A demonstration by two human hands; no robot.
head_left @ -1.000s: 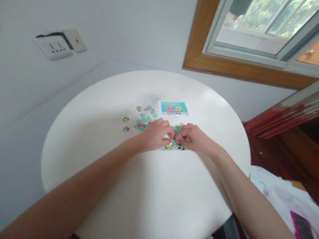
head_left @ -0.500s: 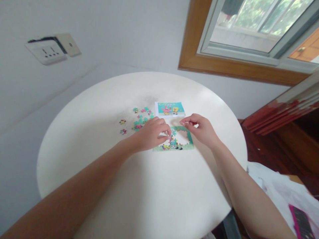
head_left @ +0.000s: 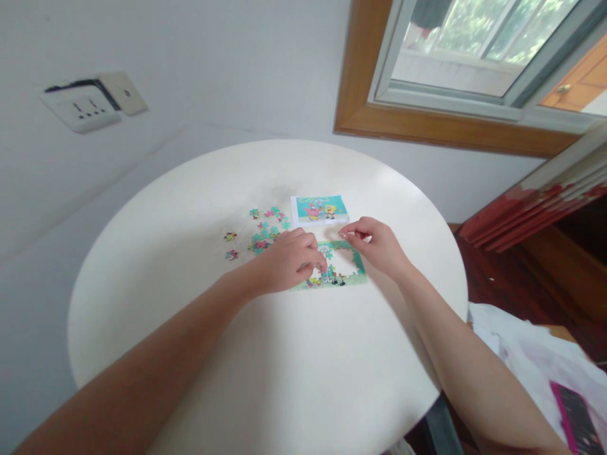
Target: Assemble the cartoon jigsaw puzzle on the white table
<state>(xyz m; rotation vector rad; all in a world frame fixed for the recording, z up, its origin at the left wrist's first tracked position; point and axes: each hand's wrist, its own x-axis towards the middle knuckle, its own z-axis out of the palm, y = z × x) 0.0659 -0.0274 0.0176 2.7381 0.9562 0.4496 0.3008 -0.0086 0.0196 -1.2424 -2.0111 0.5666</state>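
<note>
A partly filled jigsaw puzzle (head_left: 351, 278) lies flat on the white round table, its border joined and gaps showing within. My left hand (head_left: 294, 258) reaches over the puzzle's left side, fingers bent down and closed on a puzzle piece at the middle column; the piece is mostly hidden by the fingertips. Just above the puzzle's upper right corner, my right hand (head_left: 377, 245) holds thumb and forefinger pinched together. Whatever is between them is too small to make out. Loose puzzle pieces (head_left: 268, 230) are heaped left of the puzzle, partly behind my left hand.
A picture card or box (head_left: 320, 210) with cartoon figures lies behind the puzzle. Two stray pieces (head_left: 231, 254) sit at the left of the heap. The table (head_left: 284, 366) meets the wall near a window frame (head_left: 455, 129). A pink-edged phone-like object (head_left: 576, 417) rests at lower right.
My left fingers have lowered onto the puzzle's middle column. The right hand stays pinched in nearly the same place. The whole view has shifted slightly.
</note>
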